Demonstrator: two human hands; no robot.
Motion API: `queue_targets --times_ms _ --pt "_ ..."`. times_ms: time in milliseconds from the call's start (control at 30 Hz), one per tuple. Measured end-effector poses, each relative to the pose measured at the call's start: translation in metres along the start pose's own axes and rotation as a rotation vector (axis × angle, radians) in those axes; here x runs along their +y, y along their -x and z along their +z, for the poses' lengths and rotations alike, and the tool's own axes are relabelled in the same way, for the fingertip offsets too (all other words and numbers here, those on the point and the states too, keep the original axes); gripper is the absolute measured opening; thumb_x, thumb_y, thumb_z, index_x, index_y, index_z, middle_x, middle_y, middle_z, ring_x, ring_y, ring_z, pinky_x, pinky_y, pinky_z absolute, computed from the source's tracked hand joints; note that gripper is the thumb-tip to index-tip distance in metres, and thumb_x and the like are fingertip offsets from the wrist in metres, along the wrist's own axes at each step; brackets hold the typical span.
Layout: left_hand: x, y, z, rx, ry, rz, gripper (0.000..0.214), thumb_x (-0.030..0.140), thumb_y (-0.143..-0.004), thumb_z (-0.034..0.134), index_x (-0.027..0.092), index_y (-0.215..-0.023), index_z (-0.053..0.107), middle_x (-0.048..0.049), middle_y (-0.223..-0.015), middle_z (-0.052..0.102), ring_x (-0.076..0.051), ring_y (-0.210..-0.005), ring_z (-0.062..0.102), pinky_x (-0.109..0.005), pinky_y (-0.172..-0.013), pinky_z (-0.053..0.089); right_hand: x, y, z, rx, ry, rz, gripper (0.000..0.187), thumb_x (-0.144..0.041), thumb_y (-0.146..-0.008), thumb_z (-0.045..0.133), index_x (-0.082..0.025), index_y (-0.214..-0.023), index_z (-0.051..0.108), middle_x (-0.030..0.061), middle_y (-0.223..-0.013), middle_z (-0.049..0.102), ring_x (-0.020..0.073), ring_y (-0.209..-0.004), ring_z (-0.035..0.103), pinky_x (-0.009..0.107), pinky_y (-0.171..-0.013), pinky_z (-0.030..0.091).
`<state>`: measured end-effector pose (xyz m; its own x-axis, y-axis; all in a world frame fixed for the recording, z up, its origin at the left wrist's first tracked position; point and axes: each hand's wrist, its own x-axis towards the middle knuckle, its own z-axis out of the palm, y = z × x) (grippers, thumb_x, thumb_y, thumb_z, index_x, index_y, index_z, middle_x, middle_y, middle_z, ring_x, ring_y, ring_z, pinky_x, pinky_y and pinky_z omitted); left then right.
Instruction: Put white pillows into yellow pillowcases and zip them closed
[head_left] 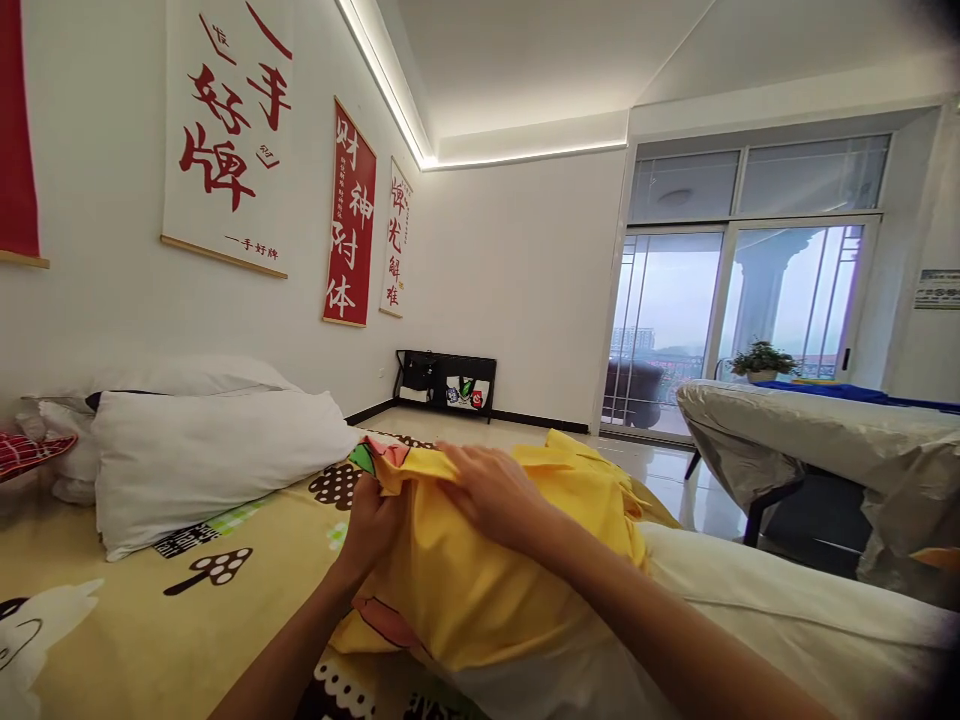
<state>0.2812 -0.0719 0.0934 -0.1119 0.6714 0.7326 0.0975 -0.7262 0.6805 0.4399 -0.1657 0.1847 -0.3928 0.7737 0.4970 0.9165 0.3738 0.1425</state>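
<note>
Yellow printed cloth (469, 600) is gripped by the left hand (373, 515). The right hand (499, 490) overlaps it, closure unclear. Even tension should limit bunching.

Matt, creased yellow cloth (480, 600), smooth matt cloth pillow (217, 450), glossy floor (664, 465), wrinkled, slightly shiny plastic sheet (787, 415)

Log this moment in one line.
left hand: grips yellow printed fabric | right hand: on it, grip unclear | nearby: white pillow, bedsheet
</note>
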Motion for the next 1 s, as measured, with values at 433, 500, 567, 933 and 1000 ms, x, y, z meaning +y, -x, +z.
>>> queue_targets --times_ms 433,500,567,933,1000 --pt "-0.007 0.006 -0.023 0.163 0.312 -0.204 0.055 0.07 -0.071 0.058 0.018 -0.057 0.046 0.0058 -0.049 0.041 -0.008 -0.047 0.037 -0.021 -0.043 0.033 0.034 -0.023 0.01 0.017 0.173 0.128 0.024 -0.027 -0.095 0.042 -0.022 -0.088 0.064 0.0035 -0.085 0.068 0.0173 -0.075 0.06 0.028 -0.059 0.026" --pt "-0.005 0.003 -0.026 0.061 0.376 -0.21 0.055 0.072 -0.07 0.055 0.018 -0.061 0.053 0.0025 -0.052 0.049 -0.011 -0.05 0.044 -0.023 -0.045 0.037 0.036 -0.023 0.011 0.028 0.187 0.133 0.028 -0.032 -0.096 0.041 -0.02 -0.087 0.065 0.0054 -0.087 0.067 0.0184 -0.08 0.059 0.028 -0.062 0.029" --pt "0.0 -0.004 -0.033 -0.081 0.414 -0.212 0.061 0.077 -0.073 0.045 0.018 -0.067 0.061 -0.004 -0.06 0.059 -0.018 -0.059 0.054 -0.028 -0.051 0.043 0.037 -0.023 0.012 0.05 0.196 0.125 0.033 -0.035 -0.097 0.039 -0.019 -0.086 0.066 0.0061 -0.087 0.066 0.0189 -0.083 0.058 0.029 -0.066 0.031" --pt "0.03 -0.006 -0.029 -0.323 0.035 0.129 0.018 0.034 -0.07 0.064 0.018 -0.061 0.059 -0.0011 -0.064 0.057 -0.016 -0.067 0.052 -0.025 -0.061 0.044 0.038 -0.018 0.021 0.181 0.196 0.097 0.027 -0.029 -0.095 0.044 -0.019 -0.081 0.066 0.0067 -0.082 0.063 0.0206 -0.082 0.053 0.033 -0.074 0.033" --pt "0.03 -0.001 -0.019 -0.214 0.009 0.167 0.024 0.033 -0.071 0.062 0.018 -0.054 0.053 0.0003 -0.06 0.053 -0.014 -0.062 0.048 -0.024 -0.059 0.041 0.029 -0.008 0.02 0.354 0.157 0.104 0.021 -0.026 -0.093 0.046 -0.018 -0.093 0.065 0.0083 -0.087 0.062 0.0222 -0.085 0.051 0.034 -0.075 0.035"
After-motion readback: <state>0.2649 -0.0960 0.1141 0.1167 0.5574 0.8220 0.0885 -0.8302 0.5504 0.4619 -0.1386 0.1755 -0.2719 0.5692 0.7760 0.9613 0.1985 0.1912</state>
